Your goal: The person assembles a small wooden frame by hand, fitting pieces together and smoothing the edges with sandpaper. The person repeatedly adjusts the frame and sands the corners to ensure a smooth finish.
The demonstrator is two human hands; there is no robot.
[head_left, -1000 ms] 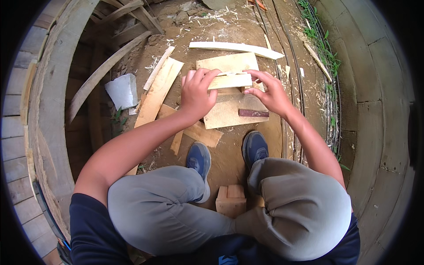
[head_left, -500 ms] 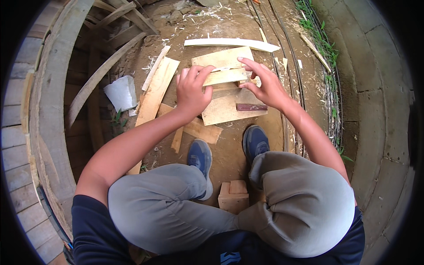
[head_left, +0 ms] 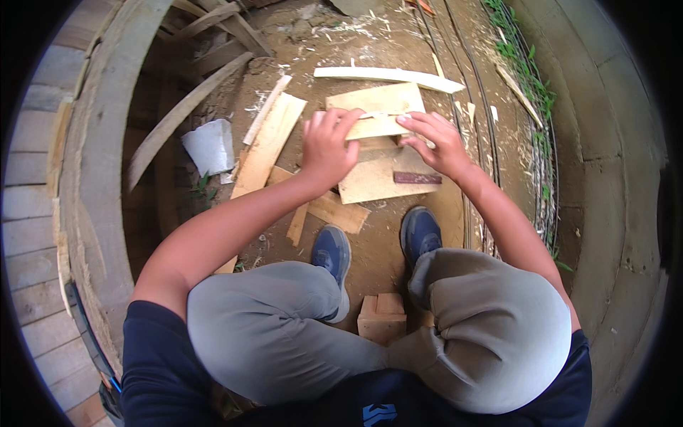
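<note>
A short pale wooden strip (head_left: 375,127) spans the gap between my two hands, just above a pale board. My left hand (head_left: 331,146) is closed round its left end, fingers over the far edge and thumb on the near side. At the right end my right hand (head_left: 435,142) pinches it, fingertips on top and thumb below. Beneath lies a flat board (head_left: 378,97), and closer to my feet a second light board (head_left: 363,186). A dark reddish-brown bar (head_left: 417,178) rests on that nearer board. The strip's covered ends are hidden by my fingers.
A long whitish strip (head_left: 388,77) lies beyond the boards. Planks (head_left: 274,139) and offcuts (head_left: 340,213) are at left, near a whitish block (head_left: 209,147). Dark cables (head_left: 478,78) run along the right. A small wooden block (head_left: 382,318) sits between my legs.
My right hand's fingers, raised and apart before, have come down onto the strip's right end. My left hand keeps its grip. The whole view has shifted slightly.
</note>
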